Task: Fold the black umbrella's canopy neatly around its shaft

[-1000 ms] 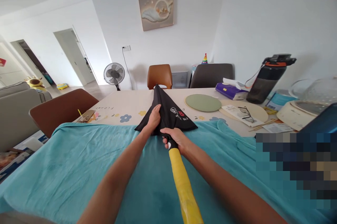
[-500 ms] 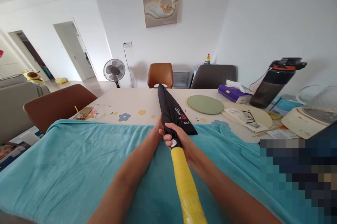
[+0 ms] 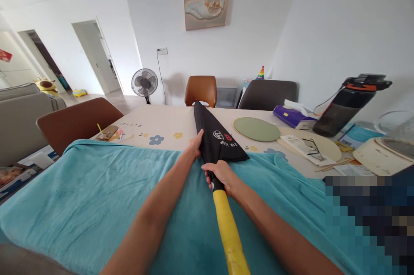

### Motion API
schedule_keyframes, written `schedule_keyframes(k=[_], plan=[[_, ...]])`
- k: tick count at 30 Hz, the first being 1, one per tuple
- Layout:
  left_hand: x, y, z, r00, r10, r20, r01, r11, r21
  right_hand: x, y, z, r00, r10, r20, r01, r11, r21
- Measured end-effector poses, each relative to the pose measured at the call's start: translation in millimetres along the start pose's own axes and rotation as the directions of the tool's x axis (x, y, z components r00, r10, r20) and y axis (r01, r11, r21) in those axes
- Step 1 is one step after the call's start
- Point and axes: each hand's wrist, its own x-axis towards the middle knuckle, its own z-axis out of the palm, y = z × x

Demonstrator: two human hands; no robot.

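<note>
A black folded umbrella (image 3: 211, 130) with white and red print points away from me over the table. Its loose fabric flares out to the right. Toward me runs its long yellow-wrapped handle (image 3: 228, 227). My right hand (image 3: 221, 173) is closed around the black neck between the fabric and the yellow part. Farther up, my left hand (image 3: 196, 143) grips the fabric from the left side, thumb on top and its other fingers mostly hidden beneath. Under both forearms a teal blanket (image 3: 113, 184) covers the near part of the table (image 3: 161, 115).
To the right are a green round mat (image 3: 257, 129), a purple tissue pack (image 3: 293, 117), eyeglasses (image 3: 312, 148) on papers, and a dark water bottle (image 3: 344, 107). Small items (image 3: 106, 132) lie at the left. Chairs (image 3: 200, 89) and a fan (image 3: 144, 82) stand beyond.
My left hand has moved up along the umbrella fabric, and its thumb now shows on top. The fabric spreads wider to the right. My right hand stays on the neck.
</note>
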Motion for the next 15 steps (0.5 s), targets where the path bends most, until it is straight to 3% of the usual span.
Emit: schedule_keyframes(k=[3,6,9,11,15], plan=[[-6,4,-2.0,0.986,-0.087,0.146,0.089,0.996,-0.007,0,6,6,1.000,-0.027,0.014,0.028,0.999,-0.032],[-8,5,-5.0,0.988,-0.044,0.147,0.044,0.999,0.002,-2,8,11,0.997,-0.043,0.062,0.042,0.999,0.023],[-8,4,-8.1,0.991,-0.037,0.130,0.037,0.999,0.001,-3,9,14,0.985,-0.007,0.172,-0.027,0.980,0.198],[-8,2,-9.6,0.981,-0.080,0.176,0.082,0.997,-0.009,-2,11,16,0.970,0.020,0.242,-0.104,0.935,0.339],[-6,-3,-11.5,0.983,-0.068,0.168,0.068,0.998,0.006,1,18,20,0.958,-0.006,0.286,-0.145,0.852,0.503]])
